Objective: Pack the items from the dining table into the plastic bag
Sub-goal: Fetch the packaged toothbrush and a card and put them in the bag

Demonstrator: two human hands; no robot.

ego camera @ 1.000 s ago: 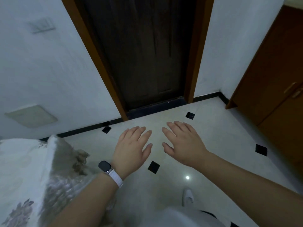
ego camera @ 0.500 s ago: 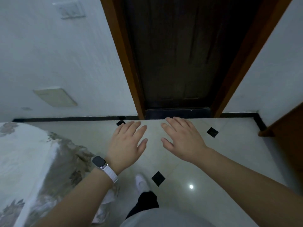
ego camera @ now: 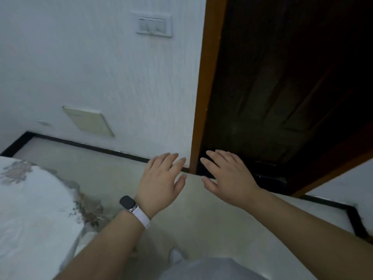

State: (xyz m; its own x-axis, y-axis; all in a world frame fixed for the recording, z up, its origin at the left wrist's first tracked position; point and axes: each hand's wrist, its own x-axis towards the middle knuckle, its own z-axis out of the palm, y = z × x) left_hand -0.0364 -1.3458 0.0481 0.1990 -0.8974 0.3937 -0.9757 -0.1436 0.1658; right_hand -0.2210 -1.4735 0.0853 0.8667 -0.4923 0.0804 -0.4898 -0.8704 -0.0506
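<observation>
I am holding both arms out in front of me, above the floor [ego camera: 201, 219]. My left hand [ego camera: 161, 182] and my right hand [ego camera: 228, 178] are side by side with the backs up and the palms facing down. The fingers are straight and spread a little. The two hands are close but not touching, and they are holding nothing.

I am wearing one watch [ego camera: 127, 202] on my left wrist. It has a dark face and a white band.

The surface [ego camera: 30, 209] is sitting at my lower left, just beside my left forearm. It is under one cloth with grey flowers. I cannot tell where the bag or the items are.

I am facing one dark door [ego camera: 272, 87] with an orange-brown frame [ego camera: 205, 77]. My right fingers are showing in front of its bottom part. On the white wall [ego camera: 80, 67] there is one switch plate [ego camera: 154, 25] up high and one cream panel [ego camera: 88, 121] down low. One white shoe [ego camera: 176, 256] tip is peeking out at the bottom.
</observation>
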